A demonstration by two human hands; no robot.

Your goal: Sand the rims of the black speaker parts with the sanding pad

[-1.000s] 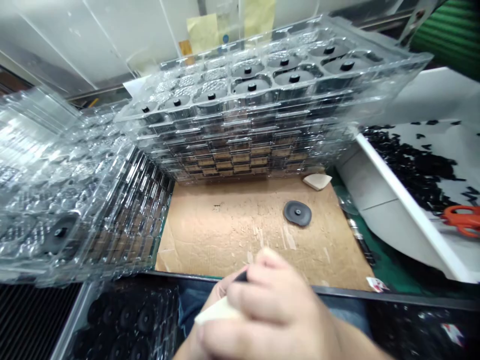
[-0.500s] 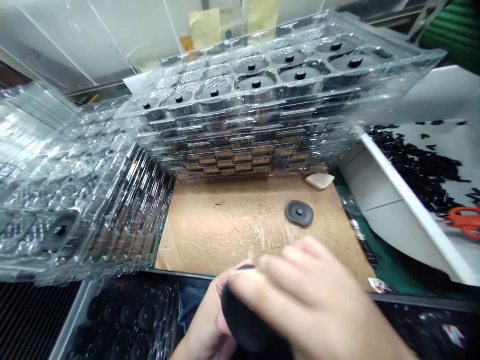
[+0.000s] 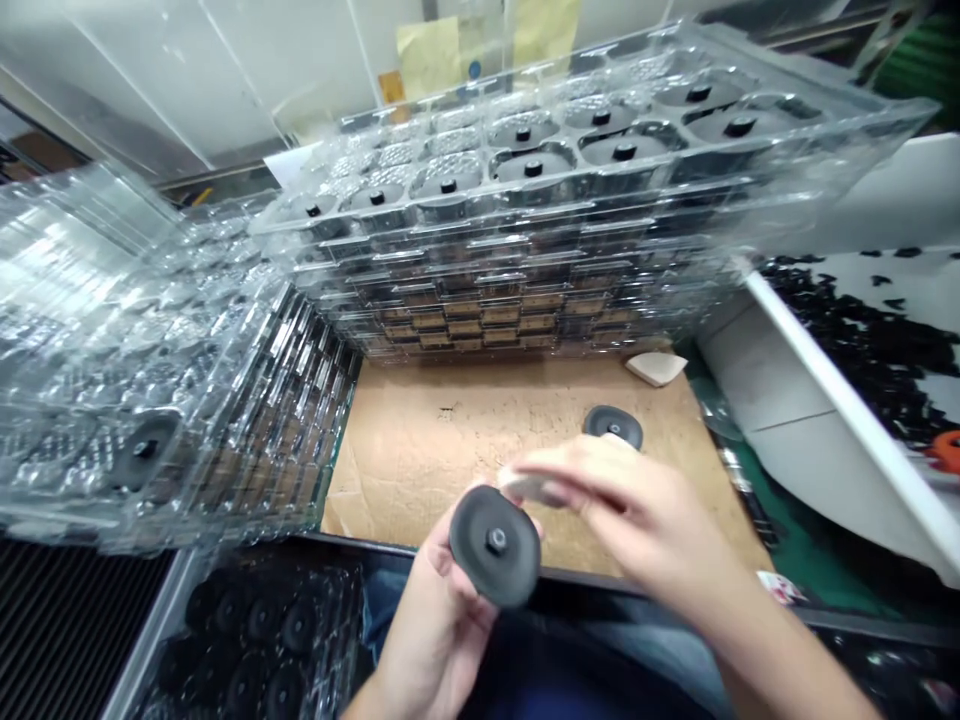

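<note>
At the far left, a stack of clear plastic trays lies tilted, with a black disc visible in one pocket, and a tray of black discs sits at the near left. Another tall stack of clear plastic trays stands along the far edge of a cardboard sheet. Above the near edge of the sheet, the left hand curls around a black rubber disc, holding it up on its fingers. The right hand pinches a pale pad against the disc's rim. A second black rubber disc lies on the cardboard beyond it, near a beige wedge. At the far right, a white bin holds black scraps and orange-handled scissors.
</note>
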